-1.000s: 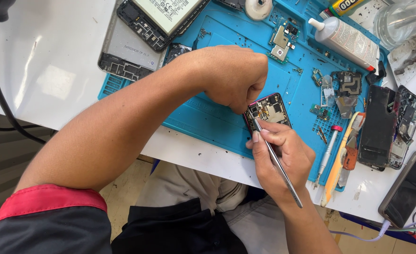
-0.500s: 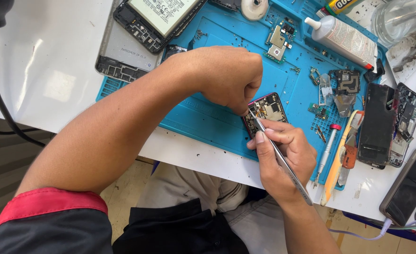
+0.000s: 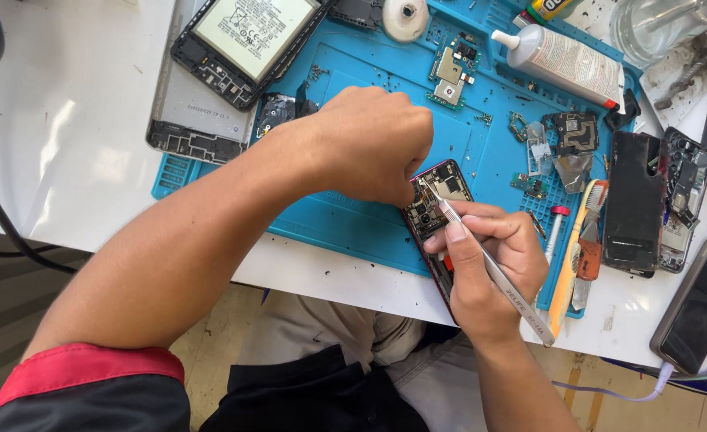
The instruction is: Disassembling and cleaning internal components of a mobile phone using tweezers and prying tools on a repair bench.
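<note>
An opened phone [image 3: 436, 210] with a red rim and bare circuitry lies at the near edge of a blue work mat [image 3: 369, 72]. My left hand [image 3: 369, 144] is curled over its upper end, fingertips pressing on it. My right hand [image 3: 488, 268] grips metal tweezers [image 3: 493, 272] like a pen, their tip touching the phone's board next to my left fingers. The phone's lower part is hidden under my right hand.
On the mat lie an opened phone with its battery showing [image 3: 245, 36], a grey back panel [image 3: 197, 112], a small circuit board [image 3: 452, 68], a white glue tube [image 3: 565, 60], loose parts [image 3: 565, 140] and a red-capped screwdriver [image 3: 554, 228]. Dark phones [image 3: 633, 200] [image 3: 697, 304] lie to the right.
Both hands have stayed on the red-rimmed phone. The tweezers have shifted slightly, their tip still at the phone's board.
</note>
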